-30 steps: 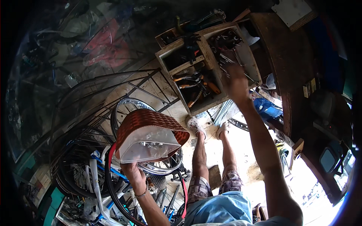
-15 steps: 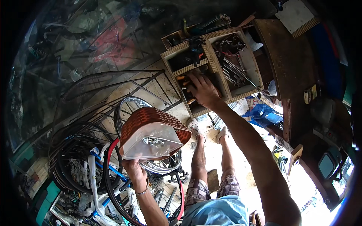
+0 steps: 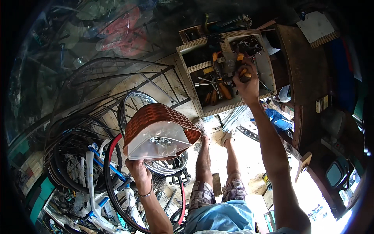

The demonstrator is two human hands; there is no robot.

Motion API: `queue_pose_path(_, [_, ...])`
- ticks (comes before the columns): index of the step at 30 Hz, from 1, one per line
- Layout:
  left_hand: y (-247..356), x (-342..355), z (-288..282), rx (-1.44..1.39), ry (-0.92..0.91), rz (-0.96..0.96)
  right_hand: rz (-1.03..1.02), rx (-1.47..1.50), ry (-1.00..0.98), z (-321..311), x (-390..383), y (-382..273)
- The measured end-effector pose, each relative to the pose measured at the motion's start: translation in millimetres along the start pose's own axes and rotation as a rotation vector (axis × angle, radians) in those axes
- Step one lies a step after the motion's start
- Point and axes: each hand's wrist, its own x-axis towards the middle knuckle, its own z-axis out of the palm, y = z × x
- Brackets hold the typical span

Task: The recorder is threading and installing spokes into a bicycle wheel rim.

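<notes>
My left hand (image 3: 139,175) is closed around the lower edge of a translucent plastic bin (image 3: 136,150) with small metal parts inside. A reddish-brown, woven-textured curved piece (image 3: 156,115) wraps over the bin. My right hand (image 3: 248,87) is raised over the wooden toolbox (image 3: 224,109), fingers closed on an orange-and-black-handled tool (image 3: 244,74); its working end is hidden. Beside that hand, several orange-handled tools (image 3: 224,90) lie in the box's front left compartment. Another orange-handled tool (image 3: 215,58) leans across the divider.
Bicycle wheels and frames crowd the left, including a red-and-black tyre (image 3: 108,171) and a silver rim (image 3: 124,107). A metal rack (image 3: 156,76) stands left of the toolbox. At right are a wooden panel (image 3: 290,66) and a mirror-like rectangular object (image 3: 335,174).
My right hand has lifted out of the front left compartment and moved right, now with the orange-and-black-handled tool. My left hand keeps hold of the bin. The view has shifted slightly.
</notes>
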Motion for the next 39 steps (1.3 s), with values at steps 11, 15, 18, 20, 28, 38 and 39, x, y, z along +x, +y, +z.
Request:
queue_pose_path(11, [-3.1,4.9,-3.6,-0.041,0.123,-0.015,-0.071,-0.016,-0.465,24.1,-28.3,-15.4])
queue_pose_path(15, [-6.0,5.9,-2.5,-0.021,0.131,-0.027,0.116,0.083,-0.842,31.1,8.3,-32.4])
queue_pose_path(18, [-4.8,6.2,-2.6,-0.005,0.132,-0.037,0.215,0.009,-1.0,49.4,28.4,-46.4])
queue_pose_path(20, [-6.3,6.9,-1.8,0.001,0.105,-0.033,-0.037,-0.472,-1.08,70.8,27.2,-46.0])
queue_pose_path(28, [-5.1,5.9,14.1,-0.027,-0.018,0.049,-0.12,-0.646,-1.244,71.5,29.6,-26.6])
queue_pose_path(38, [-14.2,13.7,9.1,0.107,-0.079,-0.037,0.004,-0.651,-0.023,75.9,58.0,-41.6])
queue_pose_path(39, [-14.5,14.3,9.9,0.084,-0.084,-0.001,0.087,-0.612,-0.022,89.0,56.1,-50.3])
